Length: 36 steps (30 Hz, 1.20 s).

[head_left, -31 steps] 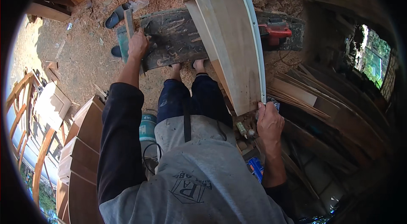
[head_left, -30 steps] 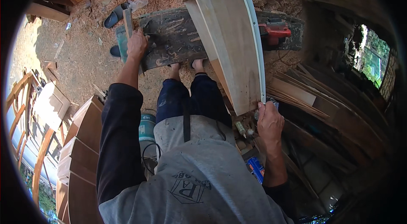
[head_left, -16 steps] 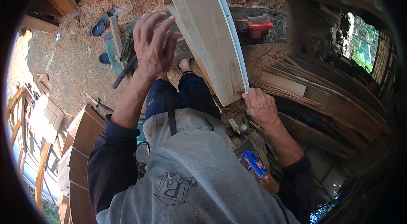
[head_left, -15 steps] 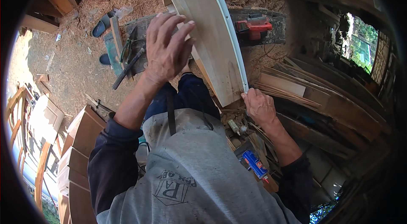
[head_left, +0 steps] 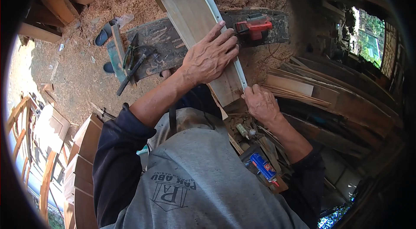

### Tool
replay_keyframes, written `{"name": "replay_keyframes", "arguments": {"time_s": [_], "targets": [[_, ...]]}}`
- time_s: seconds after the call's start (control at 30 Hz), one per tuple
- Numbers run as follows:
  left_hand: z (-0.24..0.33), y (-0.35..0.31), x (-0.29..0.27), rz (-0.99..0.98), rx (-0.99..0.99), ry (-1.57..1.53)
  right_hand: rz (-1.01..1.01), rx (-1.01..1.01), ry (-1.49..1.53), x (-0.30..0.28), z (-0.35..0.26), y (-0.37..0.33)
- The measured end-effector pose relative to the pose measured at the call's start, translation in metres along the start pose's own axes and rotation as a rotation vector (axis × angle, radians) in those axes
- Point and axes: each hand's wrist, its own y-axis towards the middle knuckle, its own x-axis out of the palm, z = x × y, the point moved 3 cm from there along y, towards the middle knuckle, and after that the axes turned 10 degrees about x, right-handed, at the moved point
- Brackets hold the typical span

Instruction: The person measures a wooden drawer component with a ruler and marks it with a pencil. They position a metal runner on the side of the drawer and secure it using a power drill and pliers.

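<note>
A wooden drawer [head_left: 190, 10] stands tilted in front of me, its pale side panel facing up. Along the panel's right edge runs a white drawer slide [head_left: 239, 72] with small holes. My left hand [head_left: 211, 53] lies across the panel, fingers stretched out and slightly bent, their tips at the slide. At the near end of the slide, my right hand [head_left: 261, 102] is closed, pinching the slide's end between thumb and fingers. The underside of the drawer is hidden.
A dark worn plank [head_left: 151, 38] behind the drawer carries a hammer [head_left: 132, 73], pliers [head_left: 128, 57] and a red power tool [head_left: 256, 26]. Wood boards [head_left: 303, 86] are stacked at right. A blue tube [head_left: 263, 167] lies among scraps near my right forearm. Sandals [head_left: 104, 33] rest on the shavings.
My left hand has come down and right from above the panel's left edge onto the panel and slide. The drawer has shifted slightly left. My right hand stays at the slide's near end.
</note>
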Motion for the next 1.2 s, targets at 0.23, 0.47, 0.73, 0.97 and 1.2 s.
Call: {"name": "replay_keyframes", "arguments": {"time_s": [0.23, 0.47, 0.73, 0.97, 1.2], "targets": [[0.001, -0.001, 0.001, 0.027, -0.007, -0.019, -0.138, 0.276, 0.213, 0.008, -0.001, -0.003], [-0.001, -0.001, 0.002, 0.028, -0.007, -0.036, -0.004, 0.214, 0.267, -0.009, 0.003, -0.005], [-0.002, -0.002, 0.006, 0.216, 0.017, -0.004, -0.181, 0.331, 0.095, 0.000, -0.004, 0.000], [0.000, -0.001, 0.003, 0.041, -0.006, -0.041, -0.072, 0.305, 0.207, -0.018, -0.005, -0.003], [-0.002, -0.001, 0.005, 0.037, -0.016, -0.078, -0.239, 0.391, 0.124, 0.003, -0.003, 0.000]]}}
